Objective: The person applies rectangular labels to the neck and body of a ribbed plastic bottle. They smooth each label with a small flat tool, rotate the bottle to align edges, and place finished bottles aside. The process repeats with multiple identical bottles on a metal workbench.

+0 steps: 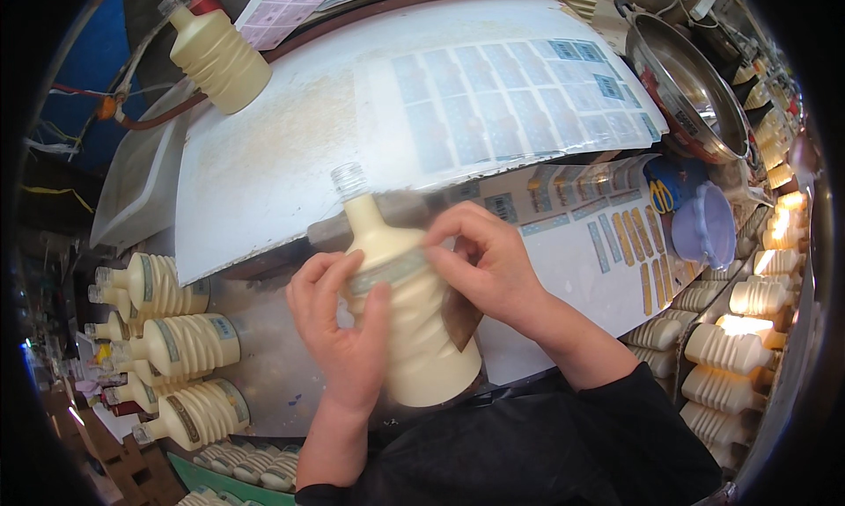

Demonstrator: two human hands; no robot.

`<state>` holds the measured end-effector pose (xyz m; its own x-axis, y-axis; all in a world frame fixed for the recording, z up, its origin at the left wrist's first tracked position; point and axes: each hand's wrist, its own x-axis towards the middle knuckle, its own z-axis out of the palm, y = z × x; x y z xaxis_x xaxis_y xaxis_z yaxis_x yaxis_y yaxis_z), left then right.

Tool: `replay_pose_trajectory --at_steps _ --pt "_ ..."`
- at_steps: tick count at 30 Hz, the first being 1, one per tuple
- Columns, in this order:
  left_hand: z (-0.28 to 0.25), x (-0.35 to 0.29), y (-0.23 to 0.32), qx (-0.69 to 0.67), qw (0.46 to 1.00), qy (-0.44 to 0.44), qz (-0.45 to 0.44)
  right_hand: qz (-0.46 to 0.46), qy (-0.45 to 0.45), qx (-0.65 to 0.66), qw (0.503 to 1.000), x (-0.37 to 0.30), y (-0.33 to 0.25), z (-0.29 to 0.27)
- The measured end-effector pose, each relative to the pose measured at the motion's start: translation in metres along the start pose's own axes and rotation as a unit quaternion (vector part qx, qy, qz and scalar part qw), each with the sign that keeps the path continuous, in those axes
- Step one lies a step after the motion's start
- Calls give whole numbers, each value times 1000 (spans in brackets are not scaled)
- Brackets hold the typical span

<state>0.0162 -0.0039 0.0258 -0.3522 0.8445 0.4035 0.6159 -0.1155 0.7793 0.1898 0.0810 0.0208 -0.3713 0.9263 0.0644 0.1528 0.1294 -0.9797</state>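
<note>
A cream plastic bottle (424,330) with a ribbed body and a clear threaded neck stands tilted in front of me at the table's near edge. A translucent grey-green label strip (387,270) runs across its shoulder. My left hand (339,317) grips the bottle's left side, thumb and fingertips at the strip's left part. My right hand (480,260) is closed in a pinch at the strip's right end, on the shoulder. Below that hand a dark brown flat piece (460,319) lies against the bottle; whether it is held or stuck on is unclear.
Several labelled bottles (189,343) lie stacked at the left. Another bottle (220,57) stands at the back left. Label sheets (519,101) cover the white board, and gold and grey strips (638,238) lie right. Beyond are a purple basin (704,229), a metal pan (695,84) and bottle rows (726,348).
</note>
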Motion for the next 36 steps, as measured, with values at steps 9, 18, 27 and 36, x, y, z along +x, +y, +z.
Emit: replay_pose_trajectory --at_steps 9,18,27,36 --pt "1 -2 -3 -11 1000 3 -8 23 26 16 999 -12 -6 6" --pt "1 -2 -5 -11 1000 8 2 9 50 34 998 -6 -3 6" --pt "0 -4 -8 -6 1000 8 -13 -96 60 -50 992 -10 -17 12" --pt "1 -25 -18 -387 901 -77 -181 -256 -16 -156 954 -5 -76 -5"
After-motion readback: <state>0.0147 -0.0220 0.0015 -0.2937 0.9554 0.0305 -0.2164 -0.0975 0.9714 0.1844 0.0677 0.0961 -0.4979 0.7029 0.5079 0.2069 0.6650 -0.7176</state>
